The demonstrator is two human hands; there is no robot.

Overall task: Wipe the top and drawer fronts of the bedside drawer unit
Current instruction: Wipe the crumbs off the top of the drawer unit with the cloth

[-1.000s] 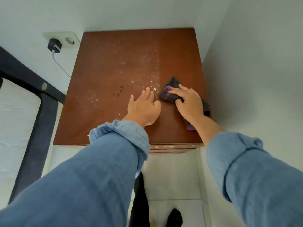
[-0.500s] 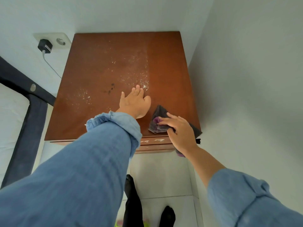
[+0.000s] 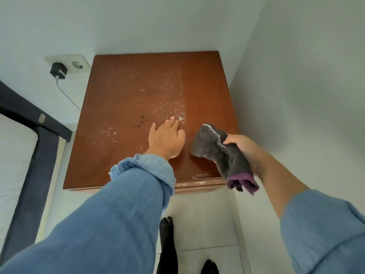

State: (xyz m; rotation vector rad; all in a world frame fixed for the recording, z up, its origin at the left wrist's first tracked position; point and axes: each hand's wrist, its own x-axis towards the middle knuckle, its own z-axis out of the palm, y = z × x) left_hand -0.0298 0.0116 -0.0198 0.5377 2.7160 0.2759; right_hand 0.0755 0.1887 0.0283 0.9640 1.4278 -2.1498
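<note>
The brown bedside drawer unit (image 3: 126, 91) stands in the corner, seen from above. White crumbs and dust are scattered across the middle and left of its top, with a few dark smudges (image 3: 140, 121); the strip on the right looks cleaner. My left hand (image 3: 166, 138) lies flat on the top, fingers together and pointing away. My right hand (image 3: 244, 147) grips a dark grey cloth (image 3: 219, 153) with a purple edge, lifted off the surface near the unit's front right corner. Dust clings to the cloth. The drawer fronts are hidden from this angle.
White walls close in behind and on the right (image 3: 306, 95). A wall socket with a black charger (image 3: 58, 71) and cable sits left of the unit. A dark bed frame (image 3: 39, 147) with a white mattress is at the left. Pale floor tiles (image 3: 201, 218) and my feet are below.
My right hand pulled the cloth towards the front edge, then lifted it off the top and turned it dusty side up. My left hand stayed flat in place.
</note>
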